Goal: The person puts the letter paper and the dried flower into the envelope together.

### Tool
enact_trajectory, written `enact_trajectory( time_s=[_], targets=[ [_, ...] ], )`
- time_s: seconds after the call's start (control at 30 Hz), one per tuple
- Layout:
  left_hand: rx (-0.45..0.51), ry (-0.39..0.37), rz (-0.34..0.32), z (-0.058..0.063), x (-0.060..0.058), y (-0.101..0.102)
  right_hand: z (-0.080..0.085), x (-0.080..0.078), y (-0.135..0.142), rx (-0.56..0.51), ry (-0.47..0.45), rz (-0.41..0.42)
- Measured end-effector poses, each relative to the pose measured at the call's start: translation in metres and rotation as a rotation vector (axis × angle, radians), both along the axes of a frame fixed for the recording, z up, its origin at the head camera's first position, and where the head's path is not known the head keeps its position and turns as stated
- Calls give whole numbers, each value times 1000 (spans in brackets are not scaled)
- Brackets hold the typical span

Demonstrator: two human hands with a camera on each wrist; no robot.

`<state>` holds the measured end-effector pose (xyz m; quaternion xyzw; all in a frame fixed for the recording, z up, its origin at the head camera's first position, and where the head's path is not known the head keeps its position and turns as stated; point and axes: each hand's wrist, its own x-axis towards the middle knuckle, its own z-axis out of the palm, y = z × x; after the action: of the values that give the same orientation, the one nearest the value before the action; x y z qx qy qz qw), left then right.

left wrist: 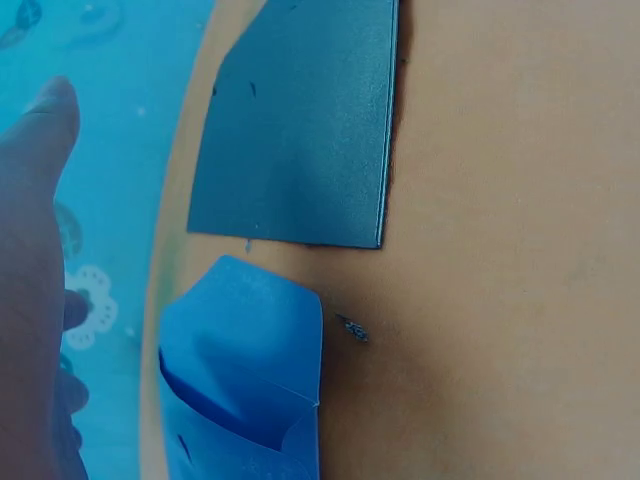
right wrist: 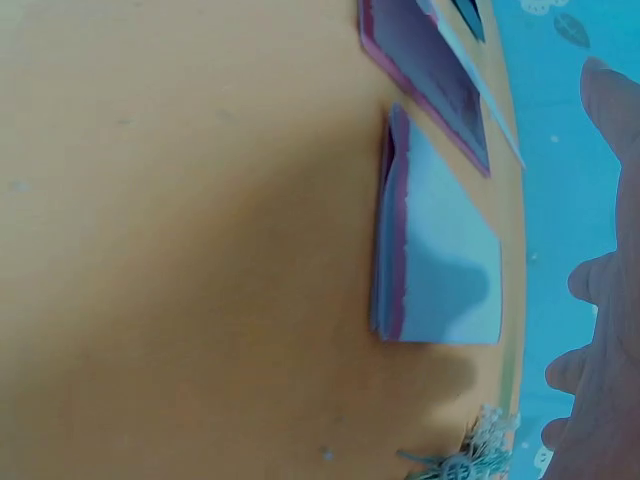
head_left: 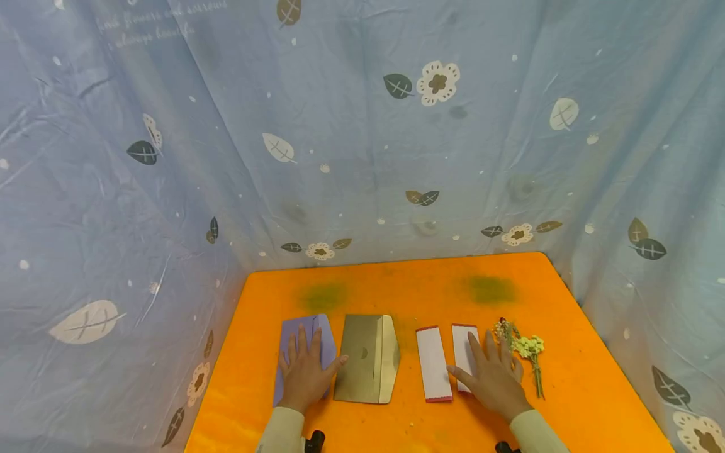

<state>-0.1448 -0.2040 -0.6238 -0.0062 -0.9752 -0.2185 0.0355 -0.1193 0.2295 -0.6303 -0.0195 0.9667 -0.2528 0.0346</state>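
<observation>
In the head view my left hand (head_left: 306,375) is over a purple envelope (head_left: 287,336), fingers spread and holding nothing. The left wrist view shows that envelope (left wrist: 245,350) tinted blue, its flap lifted, with a gap between it and the hand. Beside it lies a gold envelope (head_left: 359,358), flap to the right. My right hand (head_left: 496,382) hovers with spread fingers above a folded white card with red edges (head_left: 463,352). A matching card (head_left: 433,365) lies to its left. Past the right fingertips is a small bunch of dried flowers (head_left: 530,347), partly behind the hand.
The orange table (head_left: 396,289) bears two dark greenish patches near its back edge. A pale blue patterned curtain (head_left: 351,126) stands close behind and on both sides. Tiny crumbs lie on the tabletop near the cards.
</observation>
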Motion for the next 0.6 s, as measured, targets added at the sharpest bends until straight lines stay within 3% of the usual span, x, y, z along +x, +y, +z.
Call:
enact_trajectory(
  time_s=[0.3, 0.6],
  targets=[
    [9, -7, 1, 6, -3, 4, 1, 8, 7, -26, -20, -21],
    [14, 8, 4, 1, 1, -1, -2, 10, 9, -29, -7, -19]
  ],
)
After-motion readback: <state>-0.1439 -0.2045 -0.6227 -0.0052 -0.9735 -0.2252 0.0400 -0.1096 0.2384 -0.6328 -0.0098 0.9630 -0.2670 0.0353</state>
